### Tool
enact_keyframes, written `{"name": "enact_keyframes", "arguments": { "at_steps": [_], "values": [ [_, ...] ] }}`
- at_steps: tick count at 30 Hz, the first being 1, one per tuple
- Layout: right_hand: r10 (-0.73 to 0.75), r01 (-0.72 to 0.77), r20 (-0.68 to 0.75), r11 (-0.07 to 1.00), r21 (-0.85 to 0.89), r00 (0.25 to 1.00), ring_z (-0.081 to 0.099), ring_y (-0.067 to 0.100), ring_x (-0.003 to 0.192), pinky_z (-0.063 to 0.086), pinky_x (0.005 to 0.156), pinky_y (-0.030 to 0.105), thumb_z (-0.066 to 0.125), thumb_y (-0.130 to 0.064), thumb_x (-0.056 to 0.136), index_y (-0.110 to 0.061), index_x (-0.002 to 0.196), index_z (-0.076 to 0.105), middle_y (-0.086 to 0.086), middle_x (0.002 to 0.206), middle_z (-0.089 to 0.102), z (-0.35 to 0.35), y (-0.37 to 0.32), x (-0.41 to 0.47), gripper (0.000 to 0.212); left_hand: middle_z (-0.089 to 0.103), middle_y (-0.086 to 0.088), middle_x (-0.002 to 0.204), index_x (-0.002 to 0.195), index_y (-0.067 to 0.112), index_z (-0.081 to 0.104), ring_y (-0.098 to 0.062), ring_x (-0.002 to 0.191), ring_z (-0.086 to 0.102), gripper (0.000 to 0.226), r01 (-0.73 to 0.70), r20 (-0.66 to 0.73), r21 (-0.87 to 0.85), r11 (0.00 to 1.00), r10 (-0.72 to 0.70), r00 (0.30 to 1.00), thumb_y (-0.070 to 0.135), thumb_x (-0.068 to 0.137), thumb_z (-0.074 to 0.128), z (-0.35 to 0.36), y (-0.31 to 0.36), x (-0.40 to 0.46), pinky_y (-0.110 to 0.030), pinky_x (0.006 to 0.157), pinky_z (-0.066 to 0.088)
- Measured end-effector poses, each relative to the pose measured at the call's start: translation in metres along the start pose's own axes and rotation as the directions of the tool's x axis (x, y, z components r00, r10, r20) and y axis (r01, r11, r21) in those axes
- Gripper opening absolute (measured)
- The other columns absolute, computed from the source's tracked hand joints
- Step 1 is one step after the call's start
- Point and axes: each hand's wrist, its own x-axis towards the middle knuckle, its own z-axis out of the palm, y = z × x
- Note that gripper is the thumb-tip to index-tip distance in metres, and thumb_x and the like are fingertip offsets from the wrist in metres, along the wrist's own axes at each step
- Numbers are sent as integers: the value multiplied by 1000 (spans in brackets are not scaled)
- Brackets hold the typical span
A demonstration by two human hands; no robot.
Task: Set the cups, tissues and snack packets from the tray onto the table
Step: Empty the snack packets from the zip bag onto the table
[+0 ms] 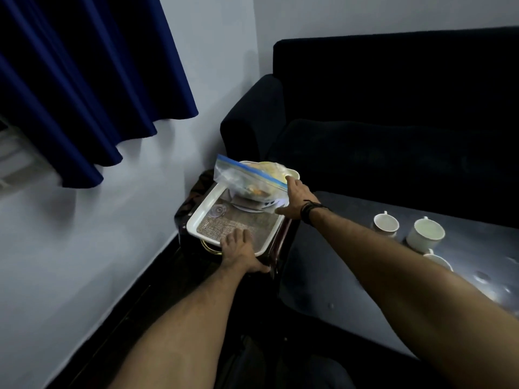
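A white tray point(207, 204) with a woven mat sits on a small dark stand beside the table. My left hand point(238, 252) grips the tray's near rim. My right hand point(295, 202) holds a clear zip bag of snacks point(247, 181) by its blue-striped edge, lifted above the tray's far end. Under the bag lie a white plate and what looks like more packets, partly hidden. A small clear lid-like piece point(217, 211) rests on the mat. Three white cups point(386, 223) point(426, 233) point(438, 261) stand on the dark glossy table point(351, 276) at the right.
A dark sofa point(393, 108) fills the back right, close behind the tray and table. A blue curtain point(84, 94) hangs at the left over a pale wall. The floor below the stand is dark.
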Motion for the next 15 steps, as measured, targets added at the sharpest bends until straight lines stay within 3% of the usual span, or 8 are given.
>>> {"name": "enact_keyframes", "arguments": {
  "at_steps": [3,6,8,9,10,12,14,15],
  "values": [
    [64,-64,7,998,-6,998,49,36,123,49,96,46,77,-33,77,-14,144,29,15,137,46,12,-3,14,85,-1,-20,163,155,6,-1,-41,149,4,137,6,-19,47,999,-5,1000,74,60,72,8,4,2,-57,117,9],
    [117,-117,54,993,0,992,56,38,117,49,95,41,62,-28,91,-21,137,50,18,134,52,14,0,20,48,-1,-23,162,154,4,-2,-44,149,4,137,2,-30,44,999,-1,1000,71,61,74,10,6,3,-56,119,8],
    [170,-168,4,970,176,985,62,36,109,54,91,40,56,-24,94,-18,123,64,19,125,59,10,0,24,31,-1,-24,162,154,3,-1,-44,149,5,139,0,-40,33,999,1,999,70,60,76,10,7,3,-55,119,8],
    [217,-197,-14,910,366,976,66,34,97,57,82,40,55,-21,94,-13,114,68,18,116,63,6,-2,27,26,-1,-24,162,154,2,-2,-45,149,5,140,-1,-44,29,1000,2,999,70,60,76,10,7,3,-55,119,8],
    [282,-226,1,766,601,959,68,28,78,59,66,35,54,-19,94,-9,106,70,17,103,65,-1,-8,29,22,-2,-25,162,154,1,-2,-45,149,5,141,-1,-49,29,1000,2,999,70,59,76,11,8,3,-55,119,7],
    [374,-236,84,384,893,924,57,16,42,47,37,23,51,-16,95,-3,92,68,14,79,62,-25,-23,32,21,0,-25,162,154,1,-1,-44,149,4,140,1,-57,38,999,1,998,72,59,74,11,8,3,-55,120,7],
    [356,-156,64,236,959,932,52,13,37,42,35,22,50,-14,96,-3,88,63,10,70,56,-55,-36,35,19,0,-25,162,154,1,-1,-43,149,3,141,-2,-57,49,999,5,998,76,59,71,11,9,3,-54,121,6],
    [331,-107,15,261,959,943,53,14,43,44,37,24,49,-13,95,-5,88,61,9,71,56,-72,-43,35,16,-1,-26,162,154,1,-2,-43,149,2,141,-6,-53,44,999,9,999,78,59,69,10,9,3,-54,121,4]
  ]
}}
